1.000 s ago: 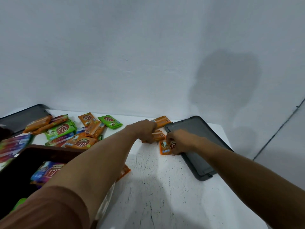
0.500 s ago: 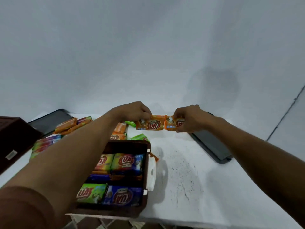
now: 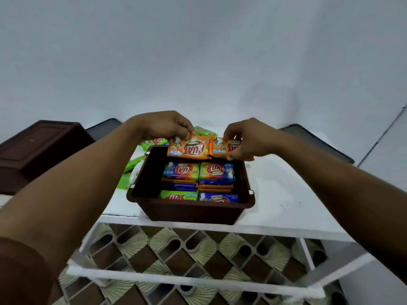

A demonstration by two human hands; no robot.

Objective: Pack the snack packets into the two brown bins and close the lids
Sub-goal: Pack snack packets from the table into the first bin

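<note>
- Fingers (image 3: pixel 187 131) of L hand (image 3: pixel 163 126) pinch top edge of an orange packet (image 3: pixel 189 149), held over far end of open brown bin (image 3: pixel 189 211).
- R hand (image 3: pixel 248 139) grips 2nd orange packet (image 3: pixel 221 148) betw. thumb & fingers; the two pkts' edges meet.
- Below: bin sits on white table (image 3: pixel 286 194), w/ blue & green packets (image 3: pixel 199 175) stacked inside.
- Far right: dark lid (image 3: pixel 317 144) flat on table.

Brown sleeve (image 3: pixel 19 271) on left arm, bare left hand (image 3: pixel 163 125), bare right hand (image 3: pixel 248 137)
</note>
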